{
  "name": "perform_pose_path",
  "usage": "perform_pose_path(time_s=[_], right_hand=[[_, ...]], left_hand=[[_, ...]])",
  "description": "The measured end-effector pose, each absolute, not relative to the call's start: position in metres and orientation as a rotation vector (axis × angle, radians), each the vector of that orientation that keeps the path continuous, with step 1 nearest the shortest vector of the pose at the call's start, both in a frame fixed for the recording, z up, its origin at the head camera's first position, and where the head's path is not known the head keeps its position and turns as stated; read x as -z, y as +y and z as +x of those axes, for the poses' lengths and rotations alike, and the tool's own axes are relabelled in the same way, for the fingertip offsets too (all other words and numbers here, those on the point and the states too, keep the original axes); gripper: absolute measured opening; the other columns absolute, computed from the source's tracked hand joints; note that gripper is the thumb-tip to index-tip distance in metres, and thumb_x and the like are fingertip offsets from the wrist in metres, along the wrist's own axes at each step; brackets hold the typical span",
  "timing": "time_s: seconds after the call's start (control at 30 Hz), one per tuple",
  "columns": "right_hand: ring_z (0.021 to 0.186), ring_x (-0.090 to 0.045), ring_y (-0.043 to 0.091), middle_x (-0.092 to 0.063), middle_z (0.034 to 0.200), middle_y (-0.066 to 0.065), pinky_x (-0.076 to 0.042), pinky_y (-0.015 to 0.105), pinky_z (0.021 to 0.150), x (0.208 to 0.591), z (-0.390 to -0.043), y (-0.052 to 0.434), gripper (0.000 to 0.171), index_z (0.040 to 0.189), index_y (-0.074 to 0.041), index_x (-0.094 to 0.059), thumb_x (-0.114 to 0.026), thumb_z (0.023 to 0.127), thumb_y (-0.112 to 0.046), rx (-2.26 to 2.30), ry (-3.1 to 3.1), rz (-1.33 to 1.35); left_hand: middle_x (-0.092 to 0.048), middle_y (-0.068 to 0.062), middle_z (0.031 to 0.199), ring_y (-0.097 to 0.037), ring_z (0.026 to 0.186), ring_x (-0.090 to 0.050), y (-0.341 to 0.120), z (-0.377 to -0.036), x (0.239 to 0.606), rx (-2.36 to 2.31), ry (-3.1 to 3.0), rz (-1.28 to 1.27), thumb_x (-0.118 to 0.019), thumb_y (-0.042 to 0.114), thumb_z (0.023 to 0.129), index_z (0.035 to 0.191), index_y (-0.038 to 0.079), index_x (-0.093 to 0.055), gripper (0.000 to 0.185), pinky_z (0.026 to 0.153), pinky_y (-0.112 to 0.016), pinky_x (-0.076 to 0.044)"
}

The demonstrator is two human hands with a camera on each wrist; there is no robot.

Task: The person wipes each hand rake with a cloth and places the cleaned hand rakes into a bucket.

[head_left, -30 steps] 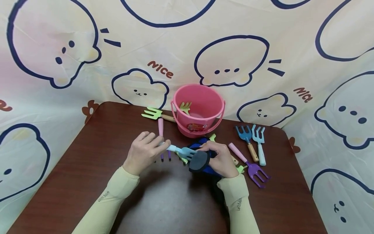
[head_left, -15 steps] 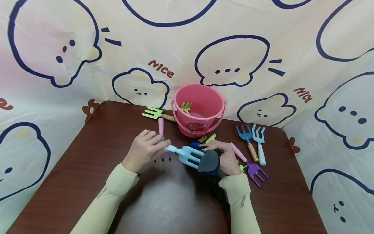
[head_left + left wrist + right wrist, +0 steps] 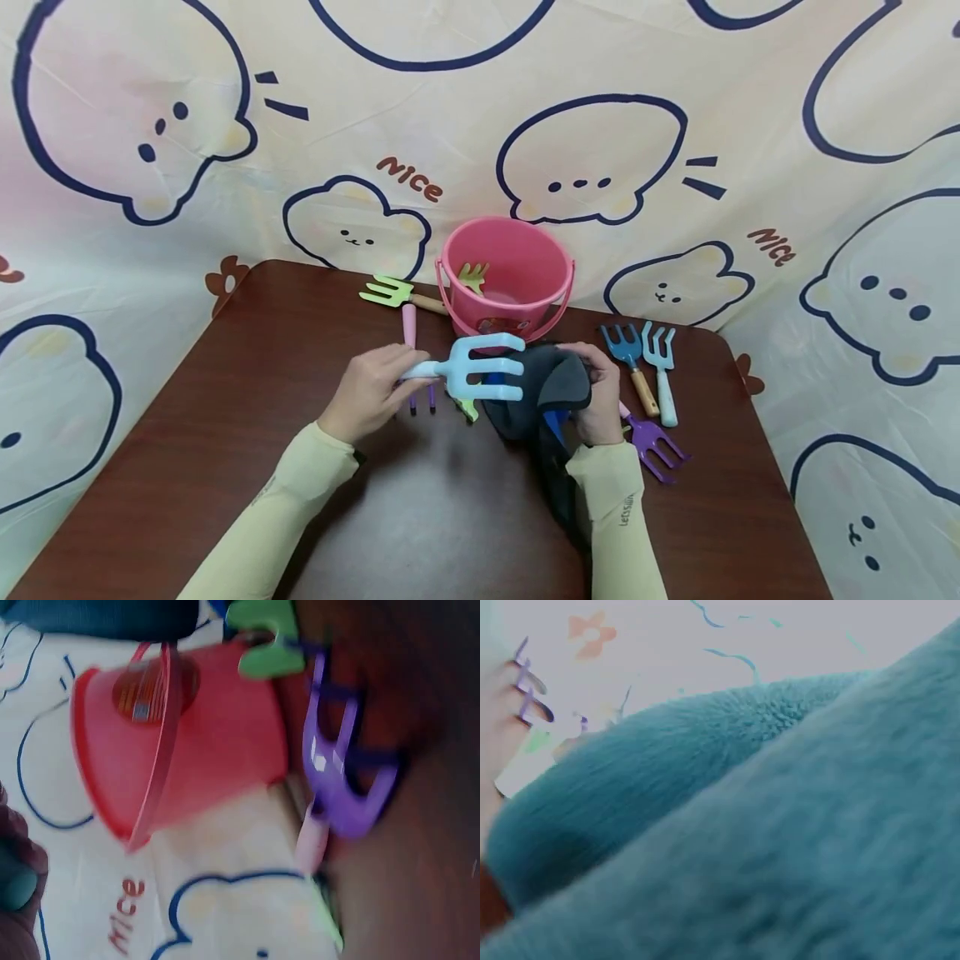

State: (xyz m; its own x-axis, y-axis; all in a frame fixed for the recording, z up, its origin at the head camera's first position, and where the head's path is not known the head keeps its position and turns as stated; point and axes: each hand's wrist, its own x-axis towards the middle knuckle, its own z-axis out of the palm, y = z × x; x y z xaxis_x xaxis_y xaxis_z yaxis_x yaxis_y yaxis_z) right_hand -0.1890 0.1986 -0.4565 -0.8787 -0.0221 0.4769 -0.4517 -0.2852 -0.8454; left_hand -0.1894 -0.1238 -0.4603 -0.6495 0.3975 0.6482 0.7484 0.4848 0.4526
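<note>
Left hand point(image 3: 367, 392) gripping one pale-blue fork point(image 3: 480, 367), right hand point(image 3: 596, 400) clutching one dark cloth point(image 3: 536, 400)

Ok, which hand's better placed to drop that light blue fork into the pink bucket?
Probably the left hand: it already grips the light blue fork by its handle, tines near the pink bucket. The right hand holds the dark cloth.

Dark wooden table point(image 3: 225, 467), cartoon-print backdrop cloth point(image 3: 420, 108)

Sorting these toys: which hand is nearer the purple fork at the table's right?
Right. The right hand, holding a dark cloth, sits beside the purple fork; the left hand is farther left.
</note>
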Motion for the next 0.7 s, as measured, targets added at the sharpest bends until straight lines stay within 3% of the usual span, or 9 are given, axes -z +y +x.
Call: perform_pose_path(time_s=[0.13, 0.2, 0.3, 0.43, 0.6, 0.7], right_hand=[[0.118, -0.064, 0.02, -0.068, 0.132, 0.006, -0.055, 0.027, 0.099, 0.454, -0.185, 0.184, 0.034, 0.138, -0.006, -0.064, -0.061, 0.105, -0.011, -2.24, -1.76, 0.416], [0.125, -0.06, 0.022, -0.064, 0.138, 0.006, -0.052, 0.028, 0.104, 0.452, -0.184, 0.174, 0.041, 0.145, -0.006, -0.057, -0.061, 0.104, -0.01, -2.238, -1.783, 0.354], [0.128, -0.056, 0.024, -0.061, 0.141, 0.006, -0.05, 0.029, 0.106, 0.452, -0.182, 0.16, 0.048, 0.149, -0.008, -0.053, -0.062, 0.102, -0.002, -2.262, -1.746, 0.331], [0.121, -0.061, 0.019, -0.066, 0.134, 0.004, -0.053, 0.028, 0.102, 0.457, -0.181, 0.145, 0.05, 0.143, -0.007, -0.059, -0.065, 0.096, 0.007, -2.323, -1.608, 0.3], [0.102, -0.069, 0.014, -0.074, 0.113, 0.002, -0.057, 0.024, 0.089, 0.461, -0.18, 0.141, 0.03, 0.12, -0.008, -0.073, -0.065, 0.096, 0.007, -2.326, -1.491, 0.076], [0.101, -0.07, 0.015, -0.076, 0.108, 0.002, -0.057, 0.026, 0.089, 0.461, -0.18, 0.141, 0.024, 0.113, -0.008, -0.076, -0.067, 0.096, 0.006, -2.315, -1.481, 0.007]], left_hand=[[-0.054, 0.009, 0.075, -0.003, 0.063, -0.047, -0.102, -0.179, 0.467, 1.313, -2.415, -0.94, -0.063, 0.024, 0.105, 0.099, 0.015, -0.062, 0.011, 0.057, -0.022, -0.046], [-0.046, 0.009, 0.071, -0.004, 0.059, -0.042, -0.088, -0.172, 0.469, 1.498, -2.467, -0.932, -0.056, 0.02, 0.108, 0.093, 0.015, -0.056, 0.016, 0.054, -0.022, -0.038], [-0.045, 0.004, 0.07, -0.006, 0.057, -0.043, -0.07, -0.162, 0.474, 1.827, -2.472, -0.999, -0.045, 0.02, 0.112, 0.092, 0.009, -0.053, 0.024, 0.051, -0.024, -0.039], [-0.05, -0.003, 0.072, -0.009, 0.054, -0.049, -0.055, -0.151, 0.485, 2.298, -2.417, -1.14, -0.035, 0.028, 0.115, 0.097, 0.001, -0.05, 0.036, 0.047, -0.026, -0.046], [-0.05, -0.003, 0.073, -0.009, 0.055, -0.052, -0.049, -0.147, 0.492, 2.633, -2.366, -1.277, -0.03, 0.036, 0.115, 0.101, -0.008, -0.044, 0.048, 0.051, -0.026, -0.05], [-0.05, -0.004, 0.073, -0.011, 0.056, -0.053, -0.048, -0.148, 0.494, 2.738, -2.324, -1.312, -0.027, 0.035, 0.116, 0.103, -0.014, -0.041, 0.052, 0.053, -0.026, -0.051]])
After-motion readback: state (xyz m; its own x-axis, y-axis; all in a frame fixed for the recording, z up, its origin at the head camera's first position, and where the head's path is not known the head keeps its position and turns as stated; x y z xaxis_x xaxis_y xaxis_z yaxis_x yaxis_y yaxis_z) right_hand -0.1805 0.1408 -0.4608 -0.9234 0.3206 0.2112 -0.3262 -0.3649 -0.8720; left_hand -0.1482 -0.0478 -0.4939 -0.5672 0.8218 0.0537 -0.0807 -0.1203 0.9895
